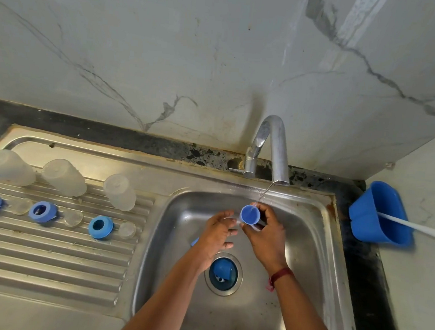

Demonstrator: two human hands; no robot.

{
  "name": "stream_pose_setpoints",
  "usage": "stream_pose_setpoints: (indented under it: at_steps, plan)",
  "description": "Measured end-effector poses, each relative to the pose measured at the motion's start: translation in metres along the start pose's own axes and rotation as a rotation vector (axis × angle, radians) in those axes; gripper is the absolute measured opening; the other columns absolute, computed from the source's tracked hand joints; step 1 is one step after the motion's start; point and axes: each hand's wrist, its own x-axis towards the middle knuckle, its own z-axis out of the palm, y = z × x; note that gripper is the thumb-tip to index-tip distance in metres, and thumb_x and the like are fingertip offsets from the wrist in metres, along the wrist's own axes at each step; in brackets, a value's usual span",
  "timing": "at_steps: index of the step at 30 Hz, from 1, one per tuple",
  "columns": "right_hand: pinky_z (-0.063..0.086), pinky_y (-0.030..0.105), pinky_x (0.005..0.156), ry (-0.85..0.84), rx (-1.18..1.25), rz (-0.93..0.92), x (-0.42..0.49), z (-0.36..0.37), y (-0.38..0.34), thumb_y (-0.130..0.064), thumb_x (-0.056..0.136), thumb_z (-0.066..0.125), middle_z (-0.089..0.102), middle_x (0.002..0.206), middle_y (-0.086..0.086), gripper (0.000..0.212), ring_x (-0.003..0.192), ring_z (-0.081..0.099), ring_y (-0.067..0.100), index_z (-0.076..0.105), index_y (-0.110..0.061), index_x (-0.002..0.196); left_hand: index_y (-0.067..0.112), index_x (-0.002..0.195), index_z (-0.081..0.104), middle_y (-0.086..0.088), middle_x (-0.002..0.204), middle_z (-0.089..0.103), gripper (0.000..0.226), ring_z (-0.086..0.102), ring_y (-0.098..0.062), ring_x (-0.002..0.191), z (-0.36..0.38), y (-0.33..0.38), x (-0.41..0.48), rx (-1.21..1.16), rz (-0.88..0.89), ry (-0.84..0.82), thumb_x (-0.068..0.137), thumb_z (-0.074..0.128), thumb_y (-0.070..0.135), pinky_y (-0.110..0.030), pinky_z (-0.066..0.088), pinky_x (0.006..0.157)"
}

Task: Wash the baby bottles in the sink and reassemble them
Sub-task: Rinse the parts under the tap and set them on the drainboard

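Three bottles (64, 177), three rings (42, 211), three nipples (73, 218)

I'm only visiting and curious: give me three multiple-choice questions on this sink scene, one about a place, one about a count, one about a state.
1. Where does the loose blue cap lie? A in the drain of the sink; B on a shelf; C in a bowl.
2. How many clear bottles stand upside down on the drainboard? A two; B three; C five.
3. The tap is: A off; B gushing hard; C running thinly onto the held blue cap in the right hand.

Answers: 1 A, it rests in the drain opening; 2 B, three stand in a row; 3 C, a thin stream meets the cap's rim.
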Motion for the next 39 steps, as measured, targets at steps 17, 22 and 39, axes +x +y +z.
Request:
stream_pose_setpoints:
  at_steps: [17,22,39]
  plan:
    - [0.047,0.025,0.094,0.000,-0.037,0.148,-0.008,0.005,0.011,-0.006,0.076,0.078,0.054,0.118,-0.003,0.055,0.106,0.056,0.012,0.061,-0.027,0.124,0.017,0.119,0.062,0.003,0.090,0.063,0.027,0.059,-0.013,0.081,-0.021,-0.015,-0.006,0.010,0.062,0.225,0.096,0.052,0.010,-0.029,0.047,0.069]
    - [0.042,0.007,0.077,-0.061,-0.115,0.191,-0.029,0.004,0.019,-0.015,0.073,0.084,0.060,0.113,-0.003,0.055,0.099,0.058,0.012,0.060,-0.020,0.122,0.021,0.116,0.065,0.002,0.097,0.066,0.026,0.063,-0.013,0.088,-0.035,-0.028,-0.020,0.114,-0.018,0.269,0.092,0.057,0.014,-0.029,0.051,0.073]
    - [0.039,0.018,0.086,-0.100,-0.276,0.098,-0.098,0.003,-0.005,-0.012,0.078,0.076,0.053,0.130,-0.001,0.065,0.111,0.055,0.016,0.052,-0.019,0.139,0.024,0.092,0.065,-0.002,0.093,0.066,0.011,0.060,-0.018,0.080,-0.040,-0.045,-0.097,0.130,-0.008,0.245,0.092,0.056,0.018,-0.027,0.045,0.066]
